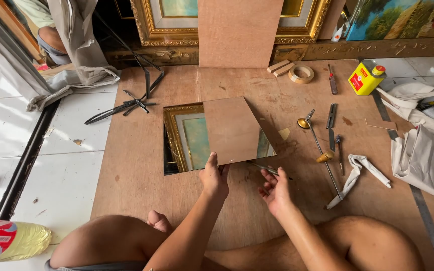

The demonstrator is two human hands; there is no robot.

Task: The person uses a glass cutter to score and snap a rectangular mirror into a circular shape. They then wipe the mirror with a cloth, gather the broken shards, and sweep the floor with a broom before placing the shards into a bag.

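The rectangular mirror pane (pixel 217 135) lies flat on the brown plywood sheet (pixel 141 170) covering the floor, reflecting a gilt picture frame. The left hand (pixel 214 178) has its grip closed on the pane's near edge, thumb on top, steadying it. The right hand (pixel 276 189) hovers open over a thin dark tool (pixel 263 168) just beside that edge. A long metal rod (pixel 322 155) and white rag (pixel 357 173) lie farther right.

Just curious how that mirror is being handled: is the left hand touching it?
Touching. In the head view, the left hand grips the near edge of the mirror, thumb lying on its surface. The right hand sits just off that edge.
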